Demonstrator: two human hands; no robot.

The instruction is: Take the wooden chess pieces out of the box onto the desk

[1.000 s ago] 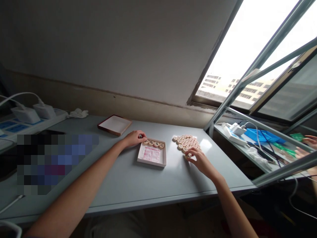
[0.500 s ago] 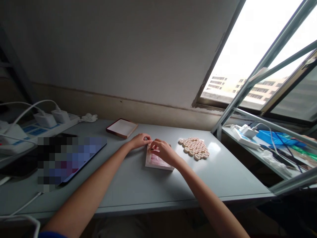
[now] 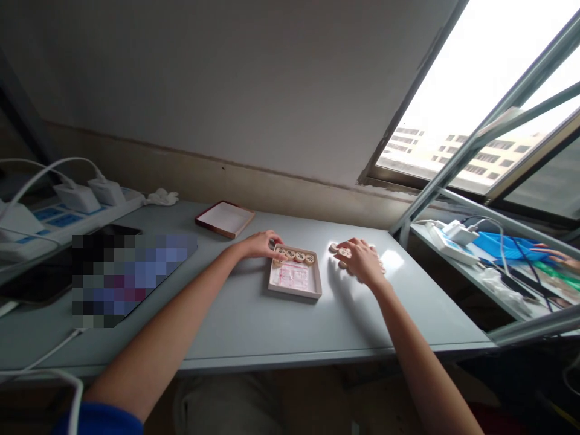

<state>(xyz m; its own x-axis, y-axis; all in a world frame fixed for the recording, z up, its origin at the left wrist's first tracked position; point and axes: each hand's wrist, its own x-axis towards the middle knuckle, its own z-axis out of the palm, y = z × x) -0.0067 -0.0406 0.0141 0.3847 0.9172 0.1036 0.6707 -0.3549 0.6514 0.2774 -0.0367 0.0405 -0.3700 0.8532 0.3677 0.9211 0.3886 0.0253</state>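
Note:
A shallow open box (image 3: 295,292) lies on the desk, with several round Chinese chess pieces (image 3: 299,256) in a row along its far side and a red-and-white printed sheet (image 3: 292,277) on its floor. My left hand (image 3: 259,246) is closed around the box's far left corner, thumb inside the rim; a small dark round thing shows by its fingertips. To the right, my right hand (image 3: 360,260) hovers low over the cluster of loose chess pieces (image 3: 343,252), fingers apart and curved down. It covers most of the cluster, and I see nothing held in it.
The box lid (image 3: 225,219) lies upturned near the wall. At the left are a tablet (image 3: 172,257), partly blurred out, and a power strip (image 3: 75,220) with white cables. Beyond the metal post on the right, another person's hand (image 3: 559,257) is near a blue plastic bag (image 3: 507,246).
My right hand has left the box and moved right to the loose pieces. The row of pieces in the box is now uncovered. My left hand stays at the corner; the view has shifted slightly.

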